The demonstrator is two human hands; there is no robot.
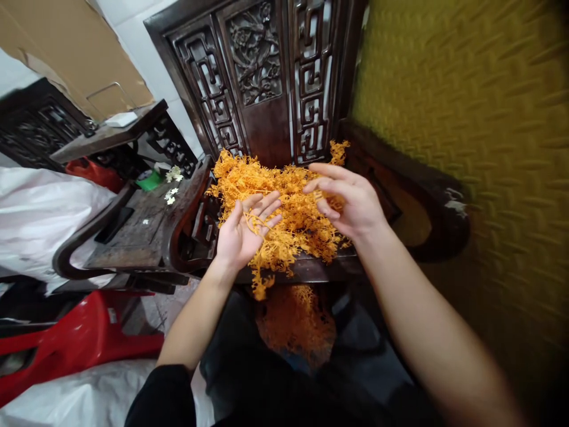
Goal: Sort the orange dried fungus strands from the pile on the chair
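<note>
A large heap of orange, branching plastic-like sprigs (pixel 306 207) lies on a dark carved wooden chair (pixel 271 133). In front of the heap, my left hand (pixel 244 231) is palm up with its fingers spread. A small orange piece (pixel 252 223) rests loose across its palm and fingers. To the right, my right hand (pixel 349 198) hovers over the heap's right side with its fingers curled and the thumb near them. Something small and orange shows by those fingertips, too blurred to make out.
A wooden side table (pixel 133 231) at left bears a green tape roll (pixel 149 179) and pale flower pieces (pixel 171 196). White sacks (pixel 48 219) and a red plastic stool (pixel 84 338) are at far left. A yellow textured surface (pixel 466 118) stands at right. More orange pieces (pixel 297 326) lie below the seat.
</note>
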